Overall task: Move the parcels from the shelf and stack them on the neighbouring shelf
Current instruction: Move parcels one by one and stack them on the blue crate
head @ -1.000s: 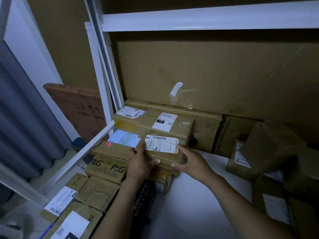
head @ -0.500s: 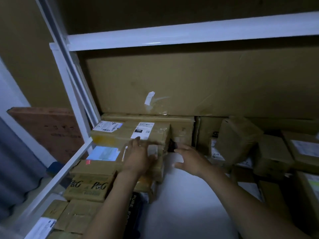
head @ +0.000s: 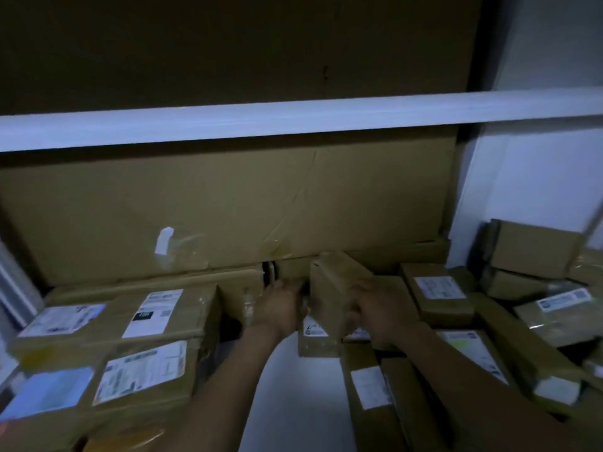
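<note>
We see a dim, bluish, motion-blurred scene, deep shadow above the white shelf beam, wide-angle bending at edges.

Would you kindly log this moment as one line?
phase: reaching | left hand: open beside tilted parcel | right hand: on its right face, grip unclear | placed stack: left

Hands motion-blurred; tilted parcel grip unclear.
</note>
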